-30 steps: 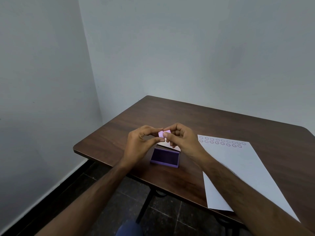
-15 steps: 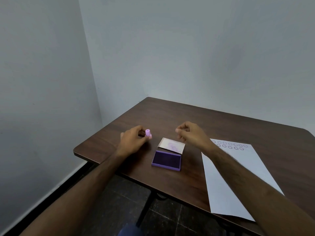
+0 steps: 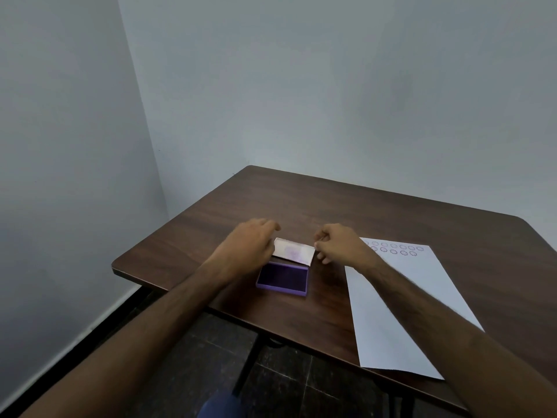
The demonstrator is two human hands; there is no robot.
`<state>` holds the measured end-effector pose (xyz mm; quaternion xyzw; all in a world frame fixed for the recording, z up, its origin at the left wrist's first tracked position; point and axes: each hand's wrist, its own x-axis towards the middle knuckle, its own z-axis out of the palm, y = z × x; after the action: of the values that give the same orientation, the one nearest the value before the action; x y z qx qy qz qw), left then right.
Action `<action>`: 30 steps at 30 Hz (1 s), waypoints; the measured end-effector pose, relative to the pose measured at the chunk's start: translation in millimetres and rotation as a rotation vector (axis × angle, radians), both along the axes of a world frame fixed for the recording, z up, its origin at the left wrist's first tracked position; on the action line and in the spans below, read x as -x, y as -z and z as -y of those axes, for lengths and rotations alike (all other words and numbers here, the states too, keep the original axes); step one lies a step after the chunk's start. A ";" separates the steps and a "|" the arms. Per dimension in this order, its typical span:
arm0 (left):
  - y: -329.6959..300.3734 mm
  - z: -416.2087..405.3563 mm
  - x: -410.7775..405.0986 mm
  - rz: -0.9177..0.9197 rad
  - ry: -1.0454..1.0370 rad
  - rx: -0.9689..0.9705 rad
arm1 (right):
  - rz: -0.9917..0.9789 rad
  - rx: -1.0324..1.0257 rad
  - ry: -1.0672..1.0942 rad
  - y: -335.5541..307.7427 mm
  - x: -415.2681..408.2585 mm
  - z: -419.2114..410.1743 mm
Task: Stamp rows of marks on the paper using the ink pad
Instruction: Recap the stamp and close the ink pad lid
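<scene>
The purple ink pad (image 3: pixel 283 279) lies uncovered on the brown table (image 3: pixel 346 203). Its white, purple-stained lid (image 3: pixel 294 251) sits at the pad's far edge. My right hand (image 3: pixel 339 245) pinches the lid's right end with its fingertips. My left hand (image 3: pixel 248 245) covers the lid's left end, knuckles up, and its grip is hidden. The small pink stamp is out of sight. To the right lies the white paper (image 3: pixel 401 312), with two rows of purple ring marks (image 3: pixel 393 248) along its far edge.
The table stands in a corner between two pale walls. Its near edge runs diagonally under my forearms, and the paper's near corner reaches it. Dark floor tiles and a table leg (image 3: pixel 247 366) show below, with a blue object (image 3: pixel 220 405) at the bottom.
My hands parted from the pink stamp, and the left carried it leftward. Both hands have now come in to the ends of the lid. The stamp is no longer visible.
</scene>
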<state>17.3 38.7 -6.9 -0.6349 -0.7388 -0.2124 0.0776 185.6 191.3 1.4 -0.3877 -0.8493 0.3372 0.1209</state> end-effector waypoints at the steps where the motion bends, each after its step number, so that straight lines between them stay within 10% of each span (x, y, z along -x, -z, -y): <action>1: -1.6 -4.0 -4.8 0.024 -0.031 0.085 | 0.002 0.019 -0.004 -0.3 0.7 2.3; 6: 3.9 -15.2 -11.1 0.113 -0.150 0.170 | -0.036 0.141 0.014 -3.1 0.0 10.3; 20: -5.8 21.1 -13.3 0.953 -0.110 -0.378 | -0.562 0.122 0.049 -17.7 -25.8 33.6; 30: 9.3 41.8 -12.6 0.757 -0.139 -0.340 | -0.400 0.019 -0.067 -0.6 -32.6 48.3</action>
<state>29.9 -3.1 -16.1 -0.4388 -0.7108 -0.5437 -0.0816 218.1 143.0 2.0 -0.2854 -0.8176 0.4195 0.2723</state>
